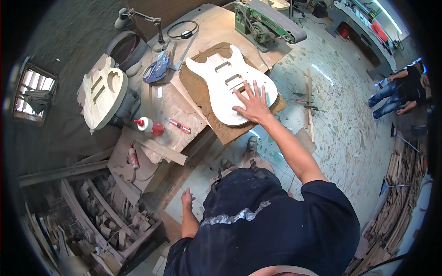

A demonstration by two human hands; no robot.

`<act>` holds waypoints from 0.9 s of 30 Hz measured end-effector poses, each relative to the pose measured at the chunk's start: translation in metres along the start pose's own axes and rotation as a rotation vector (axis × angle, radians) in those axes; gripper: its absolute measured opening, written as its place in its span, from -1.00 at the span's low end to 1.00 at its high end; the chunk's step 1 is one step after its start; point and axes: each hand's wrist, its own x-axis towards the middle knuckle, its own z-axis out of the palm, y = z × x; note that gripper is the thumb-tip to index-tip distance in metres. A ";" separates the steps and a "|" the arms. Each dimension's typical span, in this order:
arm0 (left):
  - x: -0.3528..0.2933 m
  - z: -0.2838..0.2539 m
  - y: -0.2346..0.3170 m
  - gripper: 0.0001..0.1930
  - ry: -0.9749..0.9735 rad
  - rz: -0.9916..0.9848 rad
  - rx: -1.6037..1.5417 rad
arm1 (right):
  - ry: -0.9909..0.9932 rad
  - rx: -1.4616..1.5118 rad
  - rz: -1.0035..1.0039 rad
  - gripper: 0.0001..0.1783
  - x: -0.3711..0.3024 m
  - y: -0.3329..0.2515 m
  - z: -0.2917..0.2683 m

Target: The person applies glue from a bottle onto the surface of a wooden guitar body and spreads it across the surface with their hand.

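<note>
A white electric guitar body (226, 103) lies flat on a brown sheet (195, 85) at the front of the workbench. My right hand (254, 105) rests on its lower half with the fingers spread, next to the rectangular cut-outs, and grips nothing. Low beside my body hangs my left hand (187, 198); its fingers are loosely bent, nothing shows in them, and it touches neither bench nor guitar body. Left of the brown sheet are a red-and-white glue bottle (149, 125), a red utility knife (178, 125) and a blue-handled saw (158, 67).
An unpainted guitar body (105, 94) stands at the left. A green belt sander (264, 25) and a desk lamp (133, 18) are at the back. Wood offcuts fill a bin (142, 241) at lower left. Another person (400, 89) is far right, near stacked wood strips (391, 202).
</note>
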 end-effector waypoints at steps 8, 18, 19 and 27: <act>0.013 0.003 -0.016 -0.22 -0.029 -0.017 -0.003 | 0.033 0.049 -0.169 -0.16 -0.012 -0.019 0.009; 0.018 0.023 0.020 -0.35 -0.016 0.109 -0.053 | -0.003 0.081 -0.409 -0.24 -0.027 -0.032 -0.003; 0.019 0.023 0.020 -0.35 -0.012 0.108 -0.063 | 0.001 0.076 -0.448 -0.27 -0.022 -0.032 -0.005; 0.002 0.022 -0.013 -0.17 -0.018 -0.045 -0.067 | -0.030 0.004 -0.417 -0.32 0.039 -0.028 -0.006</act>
